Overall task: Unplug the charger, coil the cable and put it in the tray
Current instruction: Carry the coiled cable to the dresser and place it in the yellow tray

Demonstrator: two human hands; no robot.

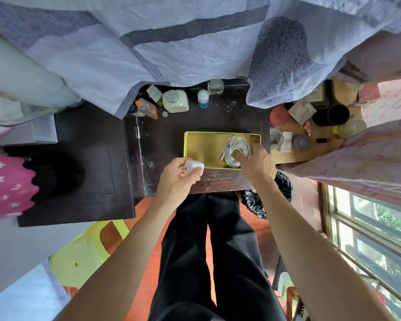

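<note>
From the head camera, looking straight down, the gold tray (202,149) sits on the dark tabletop (162,135) with its long axis running left to right. The white coiled cable (235,148) lies inside its right end, and the right hand (256,162) rests on that coil, fingers curled over its near edge; whether this grip is pinching the loops or only pressing them flat cannot be told. The left hand (178,179) is closed around the white charger (194,167), holding it just outside the tray's near-left corner, above the tabletop and not yet over the gold floor. What the coming move turns on is this: the bare left half of the tray lies forward and slightly right of the charger, and the left hand is plainly the nearer one to it. Judging by this, the cable is placed and the charger remains to be set down beside it.
</note>
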